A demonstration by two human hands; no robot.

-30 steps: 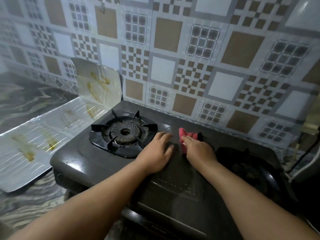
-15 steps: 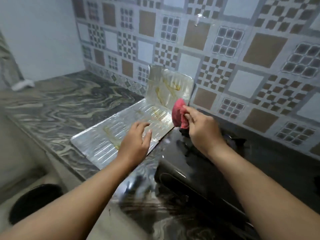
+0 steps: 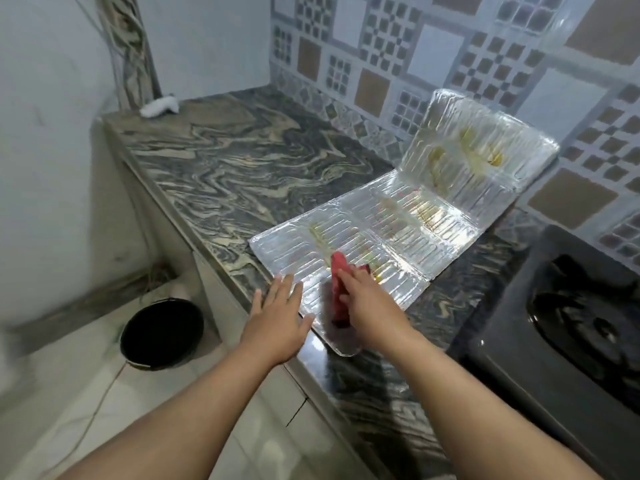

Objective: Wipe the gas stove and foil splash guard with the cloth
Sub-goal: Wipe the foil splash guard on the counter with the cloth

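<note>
**Wiping the foil guard, near end**

We see the red cloth [image 3: 338,289] on the near panel of the foil splash guard [image 3: 398,233], which lies on the marble counter [image 3: 225,168], far panel propped against the tiled wall [image 3: 433,57]. Our right hand [image 3: 367,303] grips the cloth. Our left hand [image 3: 277,317], fingers spread, rests at the foil's near-left edge. Gas stove [image 3: 561,323] sits right; a black bucket [image 3: 162,332] stands on the floor, left.
</note>
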